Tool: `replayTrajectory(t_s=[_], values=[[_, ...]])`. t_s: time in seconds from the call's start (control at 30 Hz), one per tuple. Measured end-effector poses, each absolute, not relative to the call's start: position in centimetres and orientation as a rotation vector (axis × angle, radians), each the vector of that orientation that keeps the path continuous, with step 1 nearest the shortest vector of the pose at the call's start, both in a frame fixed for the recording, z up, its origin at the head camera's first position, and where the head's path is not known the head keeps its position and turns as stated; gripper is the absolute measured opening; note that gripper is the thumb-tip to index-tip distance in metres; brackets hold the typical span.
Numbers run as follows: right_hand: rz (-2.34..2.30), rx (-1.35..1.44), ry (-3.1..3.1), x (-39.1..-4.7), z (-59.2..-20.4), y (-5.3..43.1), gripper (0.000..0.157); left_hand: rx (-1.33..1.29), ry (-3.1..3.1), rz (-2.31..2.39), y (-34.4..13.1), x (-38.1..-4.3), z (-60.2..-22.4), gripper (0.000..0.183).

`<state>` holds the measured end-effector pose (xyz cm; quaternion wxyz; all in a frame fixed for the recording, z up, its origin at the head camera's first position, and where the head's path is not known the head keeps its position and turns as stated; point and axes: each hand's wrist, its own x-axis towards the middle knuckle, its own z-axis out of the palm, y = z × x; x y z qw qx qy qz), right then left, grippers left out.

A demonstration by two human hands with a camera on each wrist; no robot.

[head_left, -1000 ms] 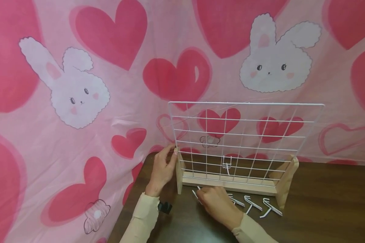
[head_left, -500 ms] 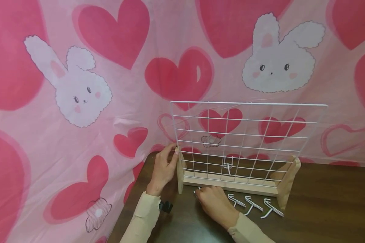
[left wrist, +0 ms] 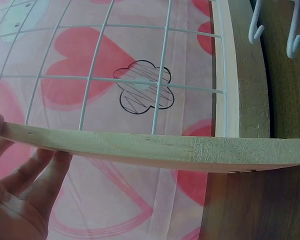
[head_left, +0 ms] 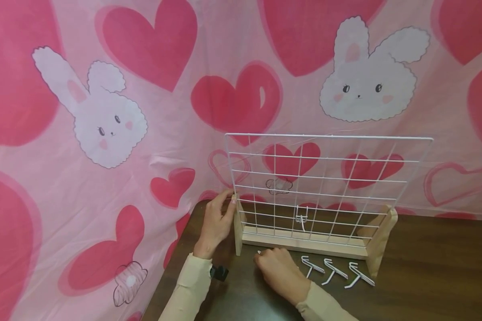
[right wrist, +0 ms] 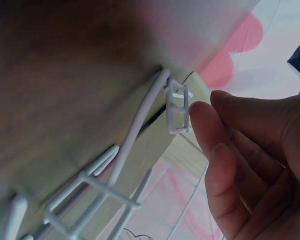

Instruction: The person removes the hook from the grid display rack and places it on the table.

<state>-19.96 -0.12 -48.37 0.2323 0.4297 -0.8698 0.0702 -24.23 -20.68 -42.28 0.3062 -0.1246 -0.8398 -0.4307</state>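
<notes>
A white wire grid [head_left: 325, 178] stands in a pale wooden base on the table. My left hand [head_left: 214, 223] grips the top of the base's left side panel [left wrist: 140, 147], thumb on one face and fingers on the other. In front of the base, my right hand [head_left: 283, 272] has its fingers curled at a white metal hook [right wrist: 177, 107]. In the right wrist view, thumb and index fingertip meet at the hook's small wire bracket. From above, the hand hides most of this hook. Another white hook [head_left: 301, 218] hangs on the grid's lower middle.
Three white hooks [head_left: 334, 269] lie in a row on the dark wooden table [head_left: 438, 263], right of my right hand. The right side panel [head_left: 379, 240] stands behind them. A pink curtain [head_left: 164, 133] with hearts and rabbits hangs behind and to the left.
My right hand has shifted slightly left and towards me, covering more of the hook; only one white tip shows from above. The left hand keeps its grip.
</notes>
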Motion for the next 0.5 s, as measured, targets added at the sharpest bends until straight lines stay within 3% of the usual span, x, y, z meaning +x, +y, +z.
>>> replayTrajectory(t_s=[0.5], values=[[0.153,1.237,-2.450,-19.06,-48.14,-0.62,0.024,-0.337,-2.223,-1.133,-20.70,-24.35,-42.28,0.021]])
